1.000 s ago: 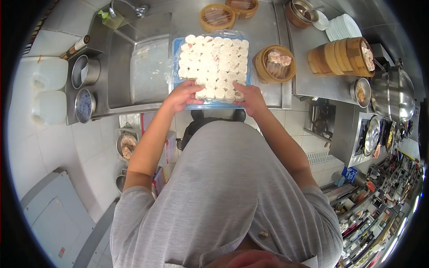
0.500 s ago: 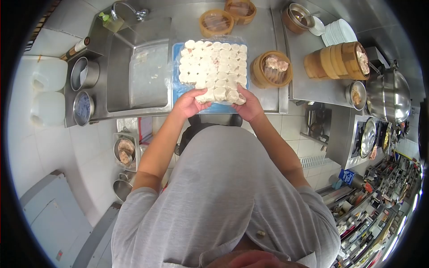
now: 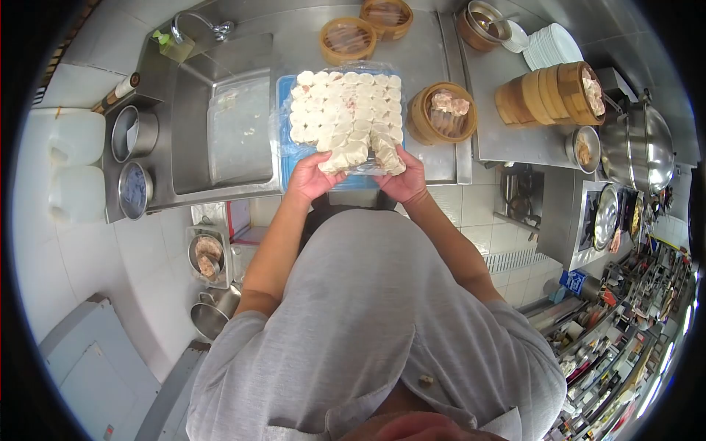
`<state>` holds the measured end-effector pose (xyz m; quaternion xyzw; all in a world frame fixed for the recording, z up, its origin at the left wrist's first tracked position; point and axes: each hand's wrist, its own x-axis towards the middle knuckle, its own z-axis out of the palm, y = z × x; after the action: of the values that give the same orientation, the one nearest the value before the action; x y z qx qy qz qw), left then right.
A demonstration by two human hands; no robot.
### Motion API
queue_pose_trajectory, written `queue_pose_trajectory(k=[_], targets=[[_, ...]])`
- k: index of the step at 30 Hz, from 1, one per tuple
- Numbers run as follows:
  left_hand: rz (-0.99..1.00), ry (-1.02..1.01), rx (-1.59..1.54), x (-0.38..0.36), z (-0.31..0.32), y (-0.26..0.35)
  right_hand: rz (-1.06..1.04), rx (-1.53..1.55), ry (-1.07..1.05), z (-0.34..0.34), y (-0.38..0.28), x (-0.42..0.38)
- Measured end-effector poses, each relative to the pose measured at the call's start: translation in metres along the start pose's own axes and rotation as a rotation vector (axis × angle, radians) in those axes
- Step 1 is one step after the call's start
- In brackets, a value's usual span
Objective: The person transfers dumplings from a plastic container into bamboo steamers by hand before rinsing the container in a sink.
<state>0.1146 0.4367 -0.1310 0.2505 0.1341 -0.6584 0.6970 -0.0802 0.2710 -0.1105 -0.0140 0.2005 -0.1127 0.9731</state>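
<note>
A block of pale, round dumplings [image 3: 346, 106], stuck together in rows, lies on a clear plastic sheet over a blue tray [image 3: 287, 163]. At its near edge, my left hand [image 3: 312, 178] is closed on a left-hand cluster of dumplings [image 3: 344, 157]. My right hand [image 3: 406, 178] grips a right-hand cluster of dumplings [image 3: 387, 154], thumb on top. A gap shows between these two clusters, which tilt up from the tray. The undersides of both hands' fingers are partly hidden beneath the dumplings and plastic.
Right of the tray stands a bamboo steamer [image 3: 443, 114] with pinkish dumplings inside. Two covered steamers [image 3: 348, 41] sit behind. A metal sink [image 3: 193, 132] is on the left. Stacked steamers [image 3: 540, 97], white plates [image 3: 551, 48] and a metal bowl [image 3: 585, 149] occupy the right counter.
The near edge of the dumpling block has split into two clusters with a gap between them. My hands have tilted these pieces, and the whole view has shifted slightly.
</note>
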Motion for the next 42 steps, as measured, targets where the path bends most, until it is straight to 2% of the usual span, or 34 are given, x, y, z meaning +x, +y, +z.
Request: queue_pose_trajectory(k=[2,5,11,14,17,20,23,24,26,28,31,32,35,38,41,42], targets=[[-0.001,0.055,0.094,-0.002,0.002,0.01,0.125,-0.033,-0.042,-0.014,-0.015,-0.001],[0.025,0.133,0.447,-0.015,0.03,0.027,0.149,-0.523,0.388,0.035,-0.027,-0.013],[-0.014,0.241,0.703,-0.011,0.03,0.027,0.234,-0.819,0.563,0.057,-0.041,-0.006],[0.025,0.271,0.805,-0.009,0.032,0.022,0.274,-0.705,0.577,0.066,-0.054,-0.004],[0.041,0.264,0.857,-0.01,0.038,0.019,0.372,-0.504,0.593,0.042,-0.073,0.004],[0.072,0.33,1.02,-0.009,0.031,0.016,0.437,-0.451,0.472,0.031,-0.082,-0.003],[0.315,0.412,1.72,-0.036,0.038,0.02,0.243,-0.6,0.452,0.06,-0.078,-0.03],[0.329,0.406,1.697,-0.047,0.053,0.021,0.205,-0.662,0.297,0.04,-0.085,-0.035],[0.353,0.405,1.65,-0.066,0.085,0.024,-0.023,-0.9,0.313,0.069,-0.068,-0.047],[0.306,0.183,1.356,-0.058,0.1,0.014,-0.243,-1.05,0.238,0.081,-0.05,-0.047],[0.25,-0.078,0.965,-0.03,0.12,-0.006,-0.359,-0.994,0.166,0.101,-0.024,-0.035],[0.232,-0.153,0.842,-0.023,0.124,-0.009,-0.362,-0.984,0.17,0.099,-0.019,-0.029],[0.233,-0.164,0.936,-0.018,0.131,-0.001,-0.367,-1.032,0.166,0.106,-0.013,-0.022],[0.182,-0.08,1.079,-0.025,0.133,0.006,-0.306,-1.225,0.169,0.106,-0.025,-0.02],[0.22,-0.107,1.141,-0.03,0.135,0.006,-0.258,-1.313,0.122,0.117,-0.032,-0.022],[0.205,-0.122,1.09,-0.032,0.136,0.005,-0.234,-1.239,0.095,0.114,-0.033,-0.02]])
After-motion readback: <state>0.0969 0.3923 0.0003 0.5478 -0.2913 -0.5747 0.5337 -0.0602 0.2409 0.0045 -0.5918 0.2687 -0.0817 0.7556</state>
